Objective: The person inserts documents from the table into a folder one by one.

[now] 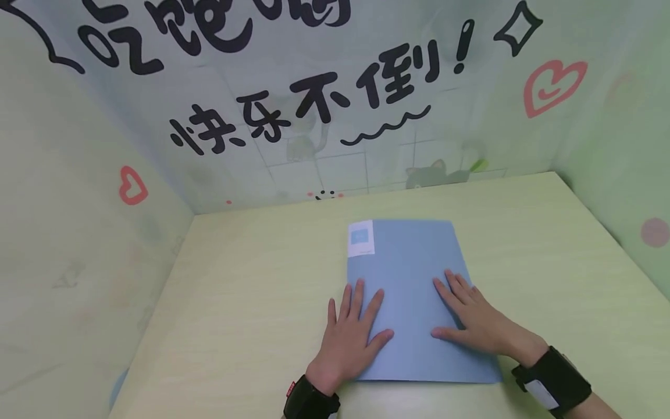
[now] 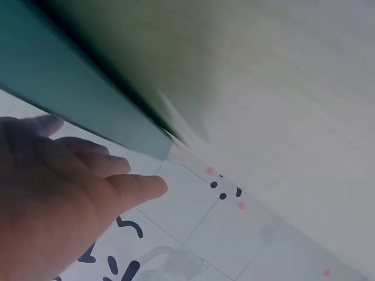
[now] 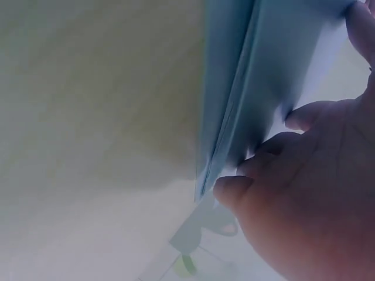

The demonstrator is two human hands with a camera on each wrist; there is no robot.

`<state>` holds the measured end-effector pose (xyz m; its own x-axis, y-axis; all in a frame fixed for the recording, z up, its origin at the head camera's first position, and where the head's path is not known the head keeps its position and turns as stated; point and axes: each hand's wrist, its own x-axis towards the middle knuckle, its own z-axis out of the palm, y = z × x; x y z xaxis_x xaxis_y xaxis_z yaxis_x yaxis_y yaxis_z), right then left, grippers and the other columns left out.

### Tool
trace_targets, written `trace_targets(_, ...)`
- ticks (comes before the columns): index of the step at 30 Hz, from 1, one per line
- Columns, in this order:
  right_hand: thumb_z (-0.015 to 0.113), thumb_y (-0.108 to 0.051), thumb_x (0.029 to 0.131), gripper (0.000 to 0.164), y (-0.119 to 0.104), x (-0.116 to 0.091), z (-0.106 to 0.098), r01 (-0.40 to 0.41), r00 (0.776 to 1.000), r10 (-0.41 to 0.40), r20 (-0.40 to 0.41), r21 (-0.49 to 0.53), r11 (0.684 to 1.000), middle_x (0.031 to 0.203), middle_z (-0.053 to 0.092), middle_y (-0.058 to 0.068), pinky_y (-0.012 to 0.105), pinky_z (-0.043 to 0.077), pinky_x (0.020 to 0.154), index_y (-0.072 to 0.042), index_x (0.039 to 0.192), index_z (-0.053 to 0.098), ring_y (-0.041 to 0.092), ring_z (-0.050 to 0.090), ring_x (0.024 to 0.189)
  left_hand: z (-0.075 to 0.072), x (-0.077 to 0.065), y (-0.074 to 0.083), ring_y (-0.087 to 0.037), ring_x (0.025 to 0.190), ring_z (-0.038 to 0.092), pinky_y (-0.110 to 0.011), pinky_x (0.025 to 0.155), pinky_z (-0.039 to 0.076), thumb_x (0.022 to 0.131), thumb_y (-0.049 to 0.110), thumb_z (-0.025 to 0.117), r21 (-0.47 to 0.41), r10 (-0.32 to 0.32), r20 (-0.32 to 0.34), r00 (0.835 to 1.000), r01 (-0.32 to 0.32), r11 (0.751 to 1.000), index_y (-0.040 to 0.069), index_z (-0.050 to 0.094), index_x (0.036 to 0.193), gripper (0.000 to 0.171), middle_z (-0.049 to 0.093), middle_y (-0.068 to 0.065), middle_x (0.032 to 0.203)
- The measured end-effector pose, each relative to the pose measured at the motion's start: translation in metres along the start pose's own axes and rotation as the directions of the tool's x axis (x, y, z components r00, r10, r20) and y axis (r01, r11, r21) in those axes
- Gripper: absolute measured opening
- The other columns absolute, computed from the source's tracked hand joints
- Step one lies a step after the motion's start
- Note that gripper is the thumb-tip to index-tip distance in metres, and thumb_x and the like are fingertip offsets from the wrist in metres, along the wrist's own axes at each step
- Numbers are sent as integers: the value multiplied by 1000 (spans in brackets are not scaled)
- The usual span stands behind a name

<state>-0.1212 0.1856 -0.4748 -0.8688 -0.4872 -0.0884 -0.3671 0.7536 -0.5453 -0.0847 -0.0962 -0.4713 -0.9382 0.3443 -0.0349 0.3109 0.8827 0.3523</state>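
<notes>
A blue folder [image 1: 408, 273] lies closed on the table, with a white label [image 1: 362, 238] at its far left corner. My left hand [image 1: 349, 343] rests on the folder's left edge, fingers straight and spread. On the right side of the cover my right hand [image 1: 476, 320] lies with its fingers extended. In the left wrist view the folder's spine [image 2: 88, 82] stands above the left hand [image 2: 58, 187]. The right wrist view shows the folder's layered open edge [image 3: 228, 105] beside the right hand [image 3: 304, 181].
The pale wood-grain table [image 1: 251, 291] spreads on both sides of the folder. A printed backdrop [image 1: 335, 157] with black lettering and hearts rises behind it, and similar panels stand at left and right. Each wrist wears a black band [image 1: 555, 378].
</notes>
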Motion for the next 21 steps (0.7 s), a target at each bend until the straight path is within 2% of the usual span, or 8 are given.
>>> trace_targets(5, 61, -56, 91, 92, -3, -2, 2, 2, 999, -1, -41, 4, 1000, 165, 6, 23, 68, 12, 115, -6, 157, 21, 47, 3, 152, -1, 3, 0, -39, 154, 11, -68, 115, 18, 98, 62, 39, 30, -10, -28, 1000, 11, 999, 26, 24, 158, 72, 12, -13, 167)
trace_targets(10, 59, -55, 93, 89, -8, 0, 1, -5, 998, 4, -67, -26, 1000, 166, 5, 23, 67, 12, 116, -7, 158, 21, 46, 3, 152, -2, 6, -2, -40, 154, 11, -68, 115, 19, 97, 63, 41, 27, -14, -17, 1000, 14, 1000, 26, 22, 158, 74, 10, -13, 167)
trace_targets(21, 58, -55, 94, 88, -11, 3, -3, -16, 998, 13, -69, -46, 999, 165, 6, 24, 68, 12, 116, -5, 157, 22, 46, 4, 152, -5, 11, -3, -39, 154, 11, -67, 116, 19, 95, 66, 41, 13, -37, 5, 999, 37, 999, 27, 20, 159, 77, 8, -11, 168)
